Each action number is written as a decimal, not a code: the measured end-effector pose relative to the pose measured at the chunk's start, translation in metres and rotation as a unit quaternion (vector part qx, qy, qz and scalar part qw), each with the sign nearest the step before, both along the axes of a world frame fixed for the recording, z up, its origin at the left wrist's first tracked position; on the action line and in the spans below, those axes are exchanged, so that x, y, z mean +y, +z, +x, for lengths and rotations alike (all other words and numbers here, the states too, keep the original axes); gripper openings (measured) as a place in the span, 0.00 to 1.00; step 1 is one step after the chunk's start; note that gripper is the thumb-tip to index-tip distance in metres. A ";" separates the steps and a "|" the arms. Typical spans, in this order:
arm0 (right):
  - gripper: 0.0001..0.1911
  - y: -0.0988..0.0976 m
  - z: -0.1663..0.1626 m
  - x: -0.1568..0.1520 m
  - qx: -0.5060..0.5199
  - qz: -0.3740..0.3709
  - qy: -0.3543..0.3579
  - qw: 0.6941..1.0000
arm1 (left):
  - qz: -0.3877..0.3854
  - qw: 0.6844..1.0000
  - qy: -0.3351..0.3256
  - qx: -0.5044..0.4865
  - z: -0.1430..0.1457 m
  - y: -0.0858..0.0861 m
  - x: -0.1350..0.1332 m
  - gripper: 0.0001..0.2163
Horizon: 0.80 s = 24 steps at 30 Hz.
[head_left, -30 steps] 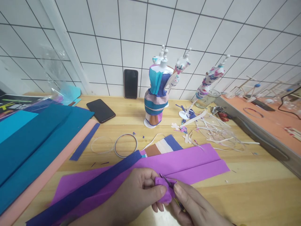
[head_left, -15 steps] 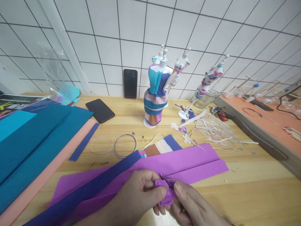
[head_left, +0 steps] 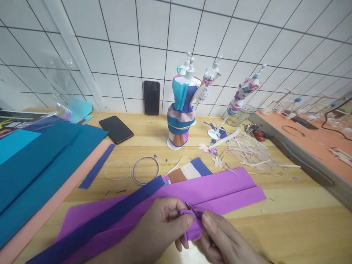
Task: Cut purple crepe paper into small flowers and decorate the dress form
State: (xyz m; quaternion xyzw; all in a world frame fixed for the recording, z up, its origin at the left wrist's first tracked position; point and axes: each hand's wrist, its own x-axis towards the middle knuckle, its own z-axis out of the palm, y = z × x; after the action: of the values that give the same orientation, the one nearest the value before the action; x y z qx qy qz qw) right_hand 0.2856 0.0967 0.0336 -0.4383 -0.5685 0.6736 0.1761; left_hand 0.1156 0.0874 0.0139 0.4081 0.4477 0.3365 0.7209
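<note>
My left hand [head_left: 159, 227] pinches a small folded piece of purple crepe paper [head_left: 192, 229] near the bottom of the view. My right hand [head_left: 228, 242] holds small scissors [head_left: 194, 211], whose blades poke up against that folded piece. Both hands hover over a large purple crepe sheet [head_left: 214, 189] lying on the wooden table [head_left: 288, 220]. A dark blue crepe strip [head_left: 110, 216] lies diagonally across the purple sheet, left of my hands.
Teal and peach paper sheets [head_left: 41, 172] lie at left. A phone [head_left: 116, 129] lies flat and another phone [head_left: 151, 98] leans on the tiled wall. A dressed mini mannequin [head_left: 180, 110], other mannequins, a ring [head_left: 145, 170], paper scraps [head_left: 247, 154] and an orange tray [head_left: 310, 143] sit beyond.
My hands and the folded purple piece have barely shifted. The view has drifted slightly to the right.
</note>
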 end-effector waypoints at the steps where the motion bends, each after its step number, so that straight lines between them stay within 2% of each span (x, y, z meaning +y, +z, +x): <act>1: 0.29 -0.001 0.000 0.000 0.004 -0.003 -0.001 1.000 | -0.003 1.000 0.001 0.002 0.000 0.000 0.000 0.13; 8: 0.28 -0.005 0.000 -0.002 -0.006 -0.030 0.013 0.999 | -0.012 1.000 0.001 0.003 0.003 -0.003 0.000 0.12; 13: 0.29 -0.001 -0.002 -0.003 0.014 -0.043 -0.003 0.999 | -0.011 1.000 -0.003 -0.004 0.002 -0.003 0.000 0.13; 18: 0.26 -0.003 -0.002 -0.005 0.009 -0.041 -0.013 0.999 | -0.012 1.000 0.002 -0.010 0.002 -0.004 -0.001 0.12; 24: 0.29 -0.003 -0.002 -0.004 0.004 -0.043 -0.011 0.999 | -0.007 1.000 -0.005 -0.008 0.003 -0.003 -0.001 0.10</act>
State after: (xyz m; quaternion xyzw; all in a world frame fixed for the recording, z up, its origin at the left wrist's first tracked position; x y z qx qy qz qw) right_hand 0.2837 0.0926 0.0306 -0.4487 -0.5332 0.6975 0.1666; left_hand 0.1181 0.0868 0.0111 0.4025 0.4427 0.3328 0.7289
